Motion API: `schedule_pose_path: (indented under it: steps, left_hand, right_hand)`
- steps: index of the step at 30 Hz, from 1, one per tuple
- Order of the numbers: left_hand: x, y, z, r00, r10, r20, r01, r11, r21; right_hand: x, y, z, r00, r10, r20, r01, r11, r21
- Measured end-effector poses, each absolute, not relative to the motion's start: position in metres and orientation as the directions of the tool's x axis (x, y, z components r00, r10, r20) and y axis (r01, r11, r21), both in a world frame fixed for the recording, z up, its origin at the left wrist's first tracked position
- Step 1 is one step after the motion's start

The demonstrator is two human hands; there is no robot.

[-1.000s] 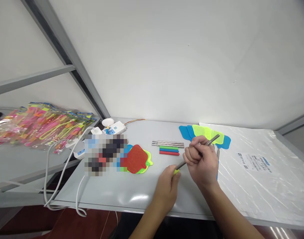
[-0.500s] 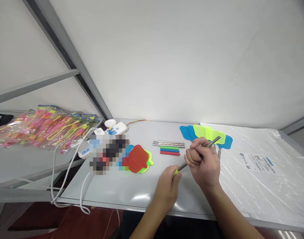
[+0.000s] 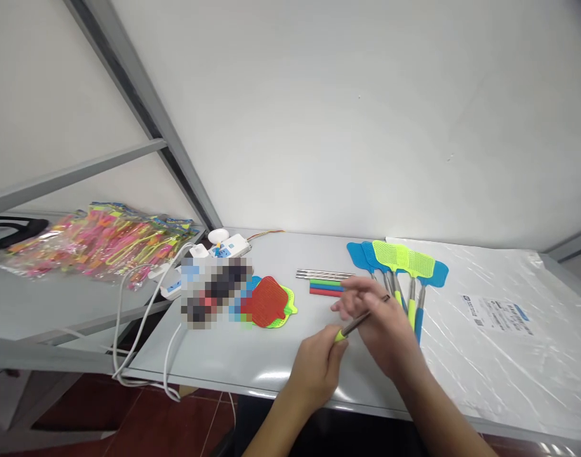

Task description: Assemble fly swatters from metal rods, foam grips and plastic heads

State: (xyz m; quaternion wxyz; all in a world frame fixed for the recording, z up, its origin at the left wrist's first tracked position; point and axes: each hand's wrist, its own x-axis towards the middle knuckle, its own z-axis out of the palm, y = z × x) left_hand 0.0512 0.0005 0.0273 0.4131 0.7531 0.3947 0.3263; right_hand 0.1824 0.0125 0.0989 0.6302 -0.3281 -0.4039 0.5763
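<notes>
My left hand (image 3: 317, 363) is closed around the yellow-green handle (image 3: 339, 336) of a fly swatter stick. The stick's metal rod (image 3: 359, 322) points up and right out of my fist, with no swatter head on it. My right hand (image 3: 383, 330) lies along the rod with its fingers loosened and apart, and the rod crosses its palm. Just behind my right hand are finished fly swatters (image 3: 395, 255) with blue and yellow-green heads. Several metal rods (image 3: 319, 274) and green, blue and red handles (image 3: 324, 287) lie beyond my hands, partly covered by my right fingers.
Loose swatter heads, a red one (image 3: 270, 301) on top, are piled left of my hands. Power strips (image 3: 230, 246) and white cables (image 3: 150, 317) sit at the left edge. Bagged colourful items (image 3: 123, 244) cover the side shelf. A white plastic package (image 3: 500, 362) lies at right.
My right hand has loosened from a fist around the rod to spread fingers. The rod sticking out is now shorter. The view has shifted slightly, and the swatters' handles show more.
</notes>
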Motion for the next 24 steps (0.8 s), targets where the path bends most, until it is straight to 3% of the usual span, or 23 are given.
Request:
schedule_pose_path:
  steps: [4,13,20,24]
  left_hand:
    - [0.044,-0.004,0.037,0.508,0.848,0.149,0.352,-0.363,0.863]
    - [0.021,-0.009,0.069,0.456,0.878,0.144,0.39,-0.343,0.854]
    - [0.002,-0.012,0.072,0.407,0.908,0.098,0.394,-0.272,0.878]
    - [-0.016,-0.009,0.061,0.337,0.936,0.099,0.414,-0.242,0.878]
  right_hand:
    - [0.177,0.014,0.124,0.042,0.998,0.056,-0.653,0.07,-0.754]
    - [0.137,0.019,0.128,-0.055,0.998,0.027,-0.718,-0.02,-0.696]
    - [0.113,0.026,0.116,-0.12,0.992,0.033,-0.695,-0.06,-0.716]
    - [0.105,0.034,0.101,-0.229,0.969,0.096,-0.536,-0.043,-0.843]
